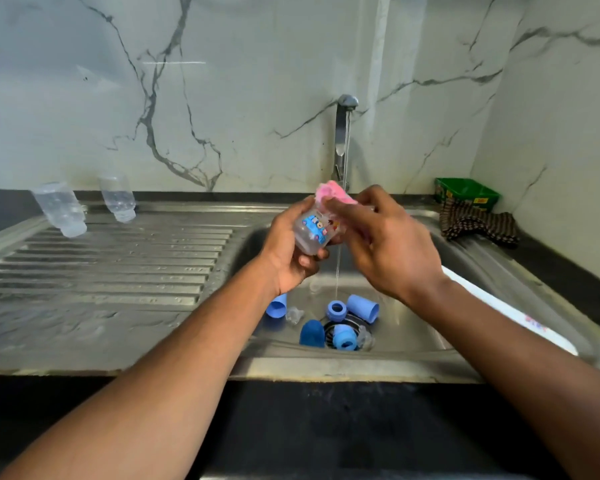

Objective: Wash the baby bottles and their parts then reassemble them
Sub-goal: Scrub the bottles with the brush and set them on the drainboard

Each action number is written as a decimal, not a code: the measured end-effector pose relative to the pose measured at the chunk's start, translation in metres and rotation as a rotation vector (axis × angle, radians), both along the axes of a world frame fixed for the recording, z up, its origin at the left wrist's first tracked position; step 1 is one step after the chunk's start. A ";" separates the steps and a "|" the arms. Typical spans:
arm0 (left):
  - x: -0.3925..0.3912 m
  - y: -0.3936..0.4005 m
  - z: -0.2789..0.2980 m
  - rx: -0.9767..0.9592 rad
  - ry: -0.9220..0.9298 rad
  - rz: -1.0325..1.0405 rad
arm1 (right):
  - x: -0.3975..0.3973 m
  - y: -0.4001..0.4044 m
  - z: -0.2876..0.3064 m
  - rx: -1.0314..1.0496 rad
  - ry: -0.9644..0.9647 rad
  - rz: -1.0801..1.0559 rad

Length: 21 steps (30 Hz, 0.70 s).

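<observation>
Forearms enter from the bottom edge and meet over the sink basin point(413, 327). Near to far:

Basin floor, around the drain: blue parts, 5 counted. Two open-ended caps (one point(363, 307) right of the drain, one point(277, 305) partly hidden under the left wrist), one darker domed cap point(311, 333), two threaded rings point(336, 310) point(344, 341). Clear teats: 2 seen point(294, 315) point(366, 337), a possible third further back is too faint to call.

Left hand point(293, 249): fingers curled round the base and side of a clear bottle point(314, 232) with a printed cartoon label, held tilted above the basin, mouth toward the right hand.

Right hand point(385, 237): fingertips pinch a pink sponge point(333, 194) against the bottle's mouth; the remaining fingers are loosely spread.

Tap point(343, 133): running, thin stream falling just behind the hands to the basin floor.

Drainboard point(101, 265), left: 2 clear bottles point(61, 209) point(118, 197) standing inverted, judged already washed. Bottles total: 3.

Right rim: striped cloth point(478, 225), green tub point(466, 194) behind it.

Step in hand (judgement): scrubbing bottle 3 of 3. To do it well: keep the left grip firm, since wet plastic slips; work the sponge round the neck thread and push it inside, rotating the bottle; rinse under the stream until no suds remain, then invert beside the other two. The small parts remain unwashed; keep teats clear of the drain.
</observation>
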State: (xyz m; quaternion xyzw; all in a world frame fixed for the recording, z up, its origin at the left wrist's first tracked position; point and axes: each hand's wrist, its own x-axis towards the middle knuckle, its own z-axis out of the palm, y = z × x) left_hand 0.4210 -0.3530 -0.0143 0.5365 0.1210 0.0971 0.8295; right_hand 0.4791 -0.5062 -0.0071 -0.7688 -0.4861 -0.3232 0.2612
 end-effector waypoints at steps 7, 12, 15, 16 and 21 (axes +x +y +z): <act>0.001 0.002 -0.001 -0.085 -0.034 -0.009 | -0.008 0.000 -0.003 -0.076 -0.054 0.038; 0.000 -0.001 0.002 -0.093 -0.036 0.015 | -0.006 -0.003 -0.004 -0.059 -0.049 0.086; -0.004 -0.001 0.003 -0.088 -0.039 0.005 | -0.009 -0.004 -0.003 -0.143 -0.092 0.093; -0.004 -0.003 0.003 -0.067 -0.041 -0.008 | -0.005 -0.002 0.003 -0.039 -0.038 0.032; -0.007 -0.011 0.009 -0.024 -0.081 -0.096 | -0.018 -0.004 -0.006 -0.158 -0.218 0.182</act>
